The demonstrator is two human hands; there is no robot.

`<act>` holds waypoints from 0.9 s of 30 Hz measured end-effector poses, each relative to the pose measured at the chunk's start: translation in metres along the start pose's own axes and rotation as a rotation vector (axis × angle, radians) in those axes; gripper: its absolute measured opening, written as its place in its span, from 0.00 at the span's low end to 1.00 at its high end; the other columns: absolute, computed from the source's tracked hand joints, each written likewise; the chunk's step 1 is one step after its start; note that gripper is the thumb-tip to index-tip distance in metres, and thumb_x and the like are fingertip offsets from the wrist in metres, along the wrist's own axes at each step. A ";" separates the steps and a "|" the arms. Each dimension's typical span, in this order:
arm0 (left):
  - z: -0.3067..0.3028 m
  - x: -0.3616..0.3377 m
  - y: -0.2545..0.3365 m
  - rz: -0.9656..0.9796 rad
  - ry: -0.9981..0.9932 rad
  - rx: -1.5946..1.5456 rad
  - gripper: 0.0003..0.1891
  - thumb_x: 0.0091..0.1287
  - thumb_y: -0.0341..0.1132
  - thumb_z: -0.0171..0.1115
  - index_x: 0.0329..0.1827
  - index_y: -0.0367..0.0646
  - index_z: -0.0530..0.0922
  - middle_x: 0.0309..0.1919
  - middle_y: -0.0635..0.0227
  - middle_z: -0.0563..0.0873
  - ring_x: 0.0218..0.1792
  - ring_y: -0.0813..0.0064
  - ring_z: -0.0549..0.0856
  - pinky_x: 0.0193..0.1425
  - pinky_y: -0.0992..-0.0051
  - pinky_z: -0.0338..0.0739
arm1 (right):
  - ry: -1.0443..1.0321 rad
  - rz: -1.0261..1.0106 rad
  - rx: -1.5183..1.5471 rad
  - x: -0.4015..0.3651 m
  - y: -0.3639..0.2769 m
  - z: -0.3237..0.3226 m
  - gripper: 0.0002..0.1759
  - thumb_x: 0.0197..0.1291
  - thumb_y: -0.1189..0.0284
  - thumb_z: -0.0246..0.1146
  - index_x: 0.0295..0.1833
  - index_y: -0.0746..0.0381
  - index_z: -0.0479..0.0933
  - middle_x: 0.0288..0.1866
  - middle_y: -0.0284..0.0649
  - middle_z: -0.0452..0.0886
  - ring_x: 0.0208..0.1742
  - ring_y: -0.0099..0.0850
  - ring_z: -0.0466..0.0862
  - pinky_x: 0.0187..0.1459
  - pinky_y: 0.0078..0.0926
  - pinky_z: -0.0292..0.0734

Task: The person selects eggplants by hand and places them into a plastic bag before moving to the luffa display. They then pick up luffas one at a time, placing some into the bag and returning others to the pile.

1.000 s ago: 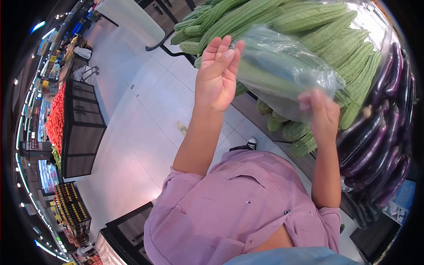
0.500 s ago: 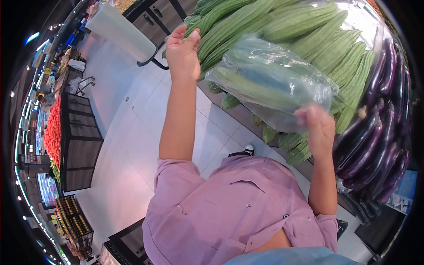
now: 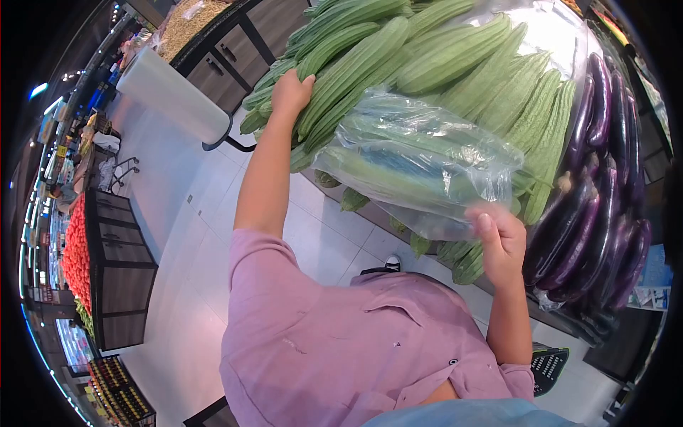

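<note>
In the head view, my right hand (image 3: 502,238) grips the edge of a clear plastic bag (image 3: 409,213), its fingers pinched around the film. Inside the bag lie long green luffas (image 3: 366,167), partly veiled by glare. My left hand (image 3: 292,92) reaches to the near left side of the piled luffas (image 3: 356,78). Its thumb and curled fingers close over the end of a luffa, though the fingertips are partly hidden. The filled bag rests on the front of the pile.
Purple eggplants (image 3: 597,220) lie right of the luffas. A roll of plastic bags (image 3: 174,96) stands on a holder to the left. Farther left is a dark display stand (image 3: 124,277) with red produce. A black basket (image 3: 549,366) sits at my lower right.
My left hand has moved from the air, fingers spread, onto the luffa pile. My right hand still holds the bag, and the whole view has shifted slightly.
</note>
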State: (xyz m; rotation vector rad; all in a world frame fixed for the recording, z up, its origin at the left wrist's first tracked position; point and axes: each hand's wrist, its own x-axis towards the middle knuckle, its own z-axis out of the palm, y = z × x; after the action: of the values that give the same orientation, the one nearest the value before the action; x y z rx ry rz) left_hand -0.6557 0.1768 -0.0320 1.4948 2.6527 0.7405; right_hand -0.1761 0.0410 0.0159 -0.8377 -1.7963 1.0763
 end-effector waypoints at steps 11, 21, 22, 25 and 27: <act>-0.050 -0.063 0.026 0.080 0.361 0.000 0.25 0.66 0.45 0.69 0.62 0.43 0.76 0.56 0.58 0.81 0.57 0.52 0.83 0.57 0.55 0.78 | -0.017 0.006 -0.075 -0.001 0.000 -0.005 0.12 0.68 0.67 0.66 0.43 0.66 0.84 0.36 0.40 0.85 0.36 0.28 0.82 0.40 0.26 0.75; -0.092 -0.128 0.041 0.105 0.564 -0.237 0.24 0.67 0.42 0.70 0.59 0.38 0.76 0.49 0.59 0.84 0.48 0.61 0.86 0.51 0.64 0.81 | -0.066 -0.141 -0.021 0.016 -0.002 -0.018 0.17 0.64 0.62 0.68 0.46 0.68 0.82 0.36 0.40 0.83 0.36 0.30 0.80 0.40 0.27 0.74; -0.100 -0.141 0.054 0.035 0.466 -0.566 0.22 0.69 0.41 0.69 0.58 0.36 0.76 0.45 0.59 0.85 0.43 0.67 0.86 0.46 0.68 0.81 | -0.118 -0.177 -0.037 0.018 -0.004 -0.022 0.21 0.65 0.60 0.68 0.49 0.69 0.81 0.36 0.39 0.81 0.36 0.29 0.78 0.39 0.26 0.73; -0.116 -0.180 0.095 0.002 0.284 -1.052 0.20 0.73 0.41 0.66 0.56 0.34 0.75 0.40 0.60 0.86 0.34 0.75 0.85 0.36 0.75 0.82 | 0.283 -0.347 0.094 0.014 -0.011 -0.017 0.26 0.66 0.57 0.66 0.53 0.71 0.78 0.38 0.40 0.78 0.37 0.29 0.74 0.40 0.26 0.70; -0.122 -0.208 0.128 0.068 0.092 -1.355 0.18 0.74 0.40 0.64 0.54 0.34 0.73 0.38 0.62 0.85 0.29 0.76 0.85 0.30 0.76 0.82 | 0.319 -0.427 0.113 0.012 -0.013 -0.025 0.27 0.68 0.57 0.64 0.56 0.72 0.77 0.43 0.43 0.78 0.40 0.29 0.74 0.41 0.26 0.70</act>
State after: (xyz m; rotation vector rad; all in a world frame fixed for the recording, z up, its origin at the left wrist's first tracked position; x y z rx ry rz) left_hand -0.4681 0.0157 0.0828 1.0434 1.3434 1.9909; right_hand -0.1595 0.0542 0.0382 -0.4924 -1.5351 0.7135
